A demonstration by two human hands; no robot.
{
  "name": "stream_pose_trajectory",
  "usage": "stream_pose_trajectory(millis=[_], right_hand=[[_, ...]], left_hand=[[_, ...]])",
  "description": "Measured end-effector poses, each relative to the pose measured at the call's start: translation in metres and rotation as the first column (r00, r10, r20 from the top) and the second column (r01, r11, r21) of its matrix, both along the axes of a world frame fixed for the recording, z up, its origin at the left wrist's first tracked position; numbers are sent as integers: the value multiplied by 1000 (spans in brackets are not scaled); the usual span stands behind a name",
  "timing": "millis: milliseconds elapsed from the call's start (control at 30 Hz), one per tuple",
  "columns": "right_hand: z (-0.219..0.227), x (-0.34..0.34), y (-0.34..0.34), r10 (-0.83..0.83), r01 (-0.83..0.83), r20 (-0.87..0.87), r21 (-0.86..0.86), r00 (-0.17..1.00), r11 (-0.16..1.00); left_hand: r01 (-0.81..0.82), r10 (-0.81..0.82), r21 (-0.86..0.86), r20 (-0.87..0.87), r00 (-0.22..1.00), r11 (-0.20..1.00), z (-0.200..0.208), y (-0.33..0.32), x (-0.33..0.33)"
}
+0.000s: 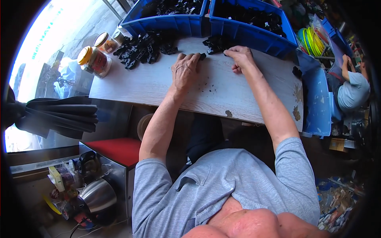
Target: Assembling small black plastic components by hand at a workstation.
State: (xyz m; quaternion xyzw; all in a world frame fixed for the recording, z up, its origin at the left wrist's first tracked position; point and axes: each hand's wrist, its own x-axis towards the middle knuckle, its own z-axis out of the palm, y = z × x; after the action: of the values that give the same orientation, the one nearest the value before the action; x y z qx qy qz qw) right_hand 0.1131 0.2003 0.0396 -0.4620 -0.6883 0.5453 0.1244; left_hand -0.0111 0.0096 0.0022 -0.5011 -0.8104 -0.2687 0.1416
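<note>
My left hand (185, 70) rests on the pale wooden tabletop (158, 85) with its fingers curled. A small black plastic part (203, 56) sticks out at its fingertips. To its right my right hand (240, 58) is closed in a pinch; whatever lies between thumb and forefinger is too small to name. Just beyond it is a small heap of black plastic parts (216, 43). A larger pile of black plastic parts (139, 50) spreads over the far left of the table, beyond my left hand.
Two blue bins (166, 24) full of black parts line the far edge. Lidded jars (95, 61) stand at the left corner. A blue tub (318, 101) adjoins the right edge. Dark crumbs dot the tabletop. Another person (351, 91) sits far right. A metal kettle (98, 196) stands lower left.
</note>
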Motion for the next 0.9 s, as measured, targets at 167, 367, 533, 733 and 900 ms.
stream_pose_trajectory(millis=[167, 367, 533, 733, 900], right_hand=[[-3, -3, -1, 42, -42, 36, 10, 998, 999], [3, 30, -21, 61, -58, 30, -74, 998, 996], [10, 60, -36, 111, -120, -68, -153, 991, 981], [8, 62, -32, 98, -103, -76, -72, 992, 992], [-5, 49, -39, 138, -140, -38, -62, 990, 988]], left_hand=[[14, -14, 51, -3, 1000, 999, -2, 0, -3], [19, -23, 147, 30, 999, 989, -4, -2, -6], [73, -114, 271, 138, 984, 960, -7, -7, 2], [-15, -175, 315, 567, 805, 949, -3, 10, 51], [46, -205, 404, 361, 910, 913, -7, 40, 67]])
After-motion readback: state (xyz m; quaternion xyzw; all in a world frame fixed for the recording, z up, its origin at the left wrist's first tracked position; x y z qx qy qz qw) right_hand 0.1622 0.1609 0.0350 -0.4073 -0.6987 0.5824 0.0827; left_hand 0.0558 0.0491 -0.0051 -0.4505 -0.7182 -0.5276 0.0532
